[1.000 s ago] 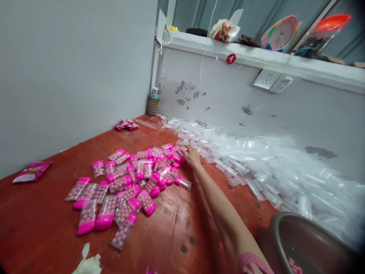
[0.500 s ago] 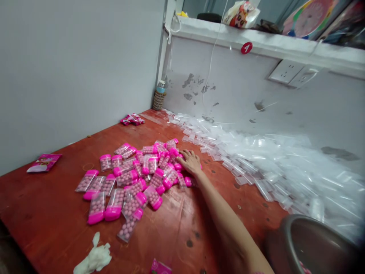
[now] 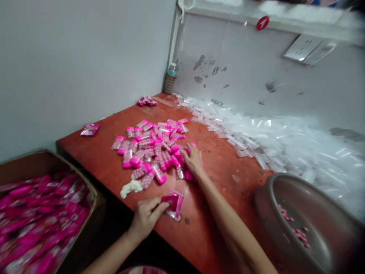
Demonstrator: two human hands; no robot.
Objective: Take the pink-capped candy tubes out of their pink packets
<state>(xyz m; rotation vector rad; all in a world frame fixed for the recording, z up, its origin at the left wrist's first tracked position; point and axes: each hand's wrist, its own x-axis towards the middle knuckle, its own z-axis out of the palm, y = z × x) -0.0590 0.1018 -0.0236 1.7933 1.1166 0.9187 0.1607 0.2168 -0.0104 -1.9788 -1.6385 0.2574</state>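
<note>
Clear plastic boxes with pink caps and pink balls inside [image 3: 157, 146] lie in a loose heap on the red table [image 3: 222, 213]. My right hand [image 3: 194, 160] reaches over the right edge of this heap, its fingers spread and bent over some pink caps; whether it grips one is unclear. Near the table's front edge my left hand [image 3: 149, 217] pinches pink printed packets [image 3: 176, 203] between thumb and fingers. A crumpled white wad [image 3: 131, 187] lies at the heap's front left, beside the boxes.
A carton [image 3: 91, 190] full of pink packets stands at the lower left. At the right, a grey basin [image 3: 273, 190] holds a few pink balls. Empty clear sleeves [image 3: 265, 137] are piled along the wall. Other pink packets [image 3: 90, 129] and a bottle [image 3: 172, 70] lie farther back.
The view has shifted down and left, bringing the carton and more of the basin into sight. My left hand has come into view with the packets. My right hand stays at the heap's right edge.
</note>
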